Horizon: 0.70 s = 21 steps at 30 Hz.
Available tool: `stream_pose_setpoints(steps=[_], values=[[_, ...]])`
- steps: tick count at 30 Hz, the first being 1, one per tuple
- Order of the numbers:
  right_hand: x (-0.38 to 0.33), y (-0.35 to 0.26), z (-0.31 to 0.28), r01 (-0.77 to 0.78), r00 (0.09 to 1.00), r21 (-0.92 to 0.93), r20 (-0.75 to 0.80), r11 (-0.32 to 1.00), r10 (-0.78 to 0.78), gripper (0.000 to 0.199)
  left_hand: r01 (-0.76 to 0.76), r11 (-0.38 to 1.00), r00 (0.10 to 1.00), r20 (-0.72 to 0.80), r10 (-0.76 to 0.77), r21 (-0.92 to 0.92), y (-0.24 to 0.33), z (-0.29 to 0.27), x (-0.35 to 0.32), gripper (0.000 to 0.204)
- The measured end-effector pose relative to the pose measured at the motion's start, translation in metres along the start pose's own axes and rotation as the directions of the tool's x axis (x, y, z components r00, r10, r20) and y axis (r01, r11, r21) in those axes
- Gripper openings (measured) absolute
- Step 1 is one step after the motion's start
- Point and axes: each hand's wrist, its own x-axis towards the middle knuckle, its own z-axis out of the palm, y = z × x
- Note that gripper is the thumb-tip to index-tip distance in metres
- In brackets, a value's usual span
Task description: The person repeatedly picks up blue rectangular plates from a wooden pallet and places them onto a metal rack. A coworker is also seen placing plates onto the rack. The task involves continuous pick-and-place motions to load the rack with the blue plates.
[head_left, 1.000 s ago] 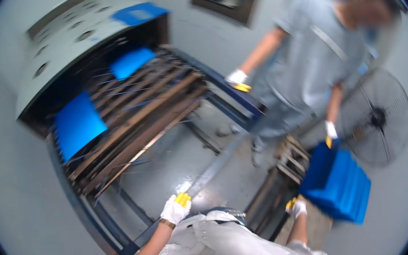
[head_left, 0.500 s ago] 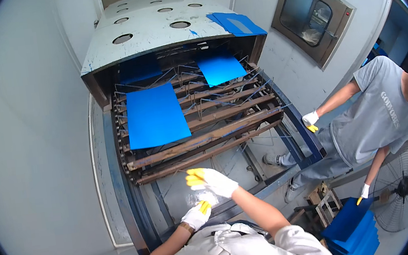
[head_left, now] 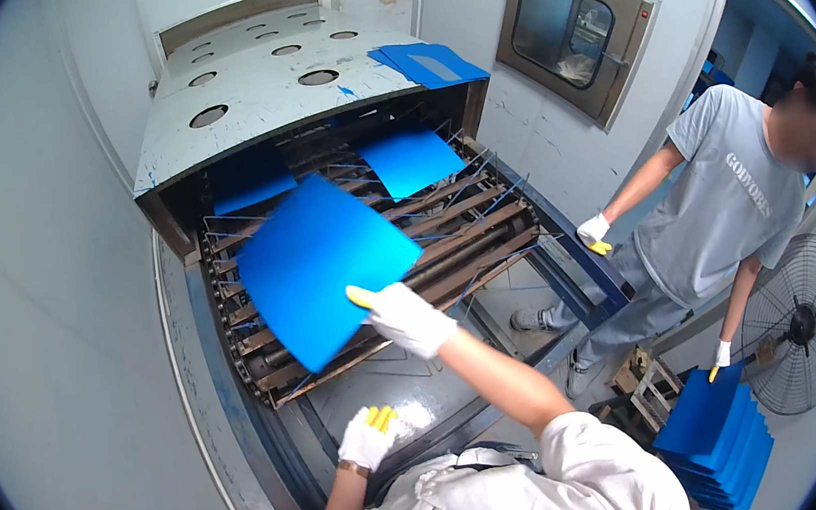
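Observation:
A blue rectangular sheet [head_left: 323, 260] is tilted above the conveyor rack, slightly smeared by motion. My right hand [head_left: 411, 319], in a white glove with yellow fingertips, grips its near right edge with the thumb on top; the other fingers are hidden beneath. My left hand [head_left: 367, 439], gloved alike, is near my body over the frame's front, apart from the sheet. It holds nothing, and its fingers are slightly bent and apart. Farther back, a second blue sheet [head_left: 413, 162] lies on the rack's wire supports, and a third blue sheet [head_left: 248, 179] is at the left of the opening.
The slatted conveyor [head_left: 471, 233] runs out of a pale oven-like housing [head_left: 259, 91], with blue sheets [head_left: 429, 64] on top. At right, a co-worker [head_left: 723, 189] rests one gloved hand on the blue frame [head_left: 606, 298] and the other on stacked blue sheets [head_left: 716, 441], beside a fan [head_left: 800, 323].
My right hand has moved forward and taken hold of the nearest blue sheet, which is now lifted and turned. My left hand has drawn apart from the right. The left rear sheet shows more.

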Motion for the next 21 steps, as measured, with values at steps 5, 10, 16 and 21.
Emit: stream_pose_setpoints(steps=[5, 10, 16, 21], values=[[-0.11, 0.032, -0.057, 0.103, 0.963, -0.017, -0.247, 0.995, -0.104, 0.032, -0.022, 0.997, 0.956, 0.291, 0.041, -0.068, 0.015, 0.126, -0.045, 0.036], [-0.201, 0.068, -0.092, 0.333, 0.826, -0.709, -0.098, 0.622, -0.554, 0.03, -0.19, 0.98, 0.831, 0.542, 0.128, 0.06, 0.006, 0.191, -0.044, 0.039], [-0.304, 0.094, -0.113, 0.12, 0.837, -0.758, -0.27, 0.641, -0.476, 0.03, -0.446, 0.818, 0.765, 0.628, 0.139, 0.362, -0.067, 0.215, -0.011, 0.042], [-0.381, 0.105, -0.133, -0.053, 0.823, -0.705, -0.432, 0.707, -0.369, 0.032, -0.766, 0.074, 0.643, 0.765, 0.042, 0.639, -0.148, 0.22, 0.017, 0.044]])
